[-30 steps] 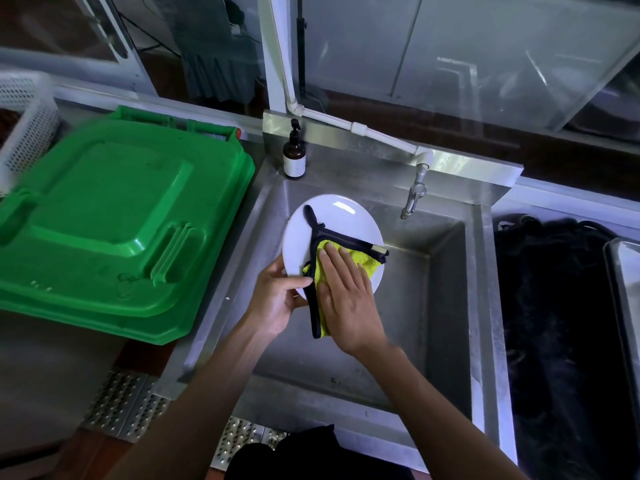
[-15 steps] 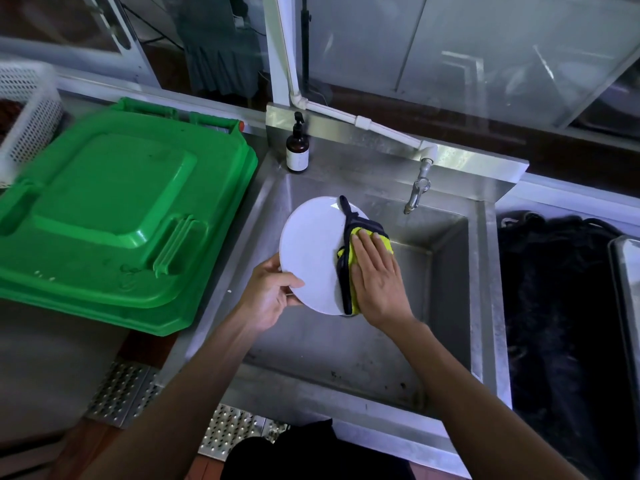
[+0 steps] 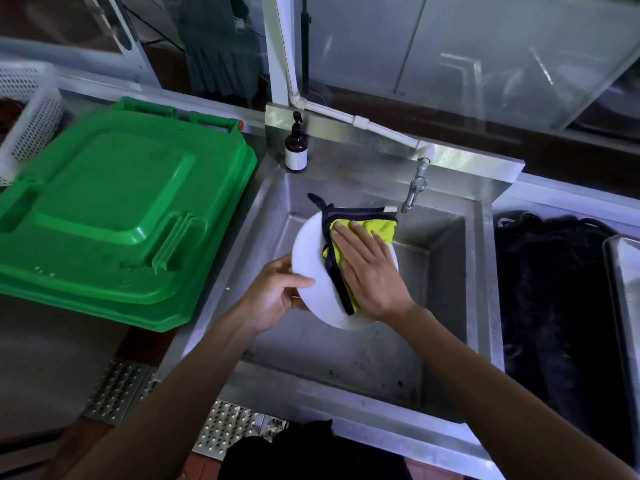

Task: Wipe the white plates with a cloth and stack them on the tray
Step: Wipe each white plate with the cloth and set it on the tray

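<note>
Round, smooth white plate (image 3: 311, 268) held tilted over the dull, scuffed steel sink (image 3: 446, 271). Left hand (image 3: 273, 294) clamped on its near-left rim, thumb on the face. Right hand (image 3: 369, 271) flat, fingers straight, pressing a fuzzy yellow cloth (image 3: 375, 226) with dark edging against the plate's right half. Glossy moulded green plastic lid (image 3: 114, 209) beside the sink; brown pump bottle (image 3: 296, 150) on the ledge behind.

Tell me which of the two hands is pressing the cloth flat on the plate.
The right hand: its straight fingers press the yellow cloth against the white plate. The left hand only grips the plate's left rim, thumb on its face.
</note>
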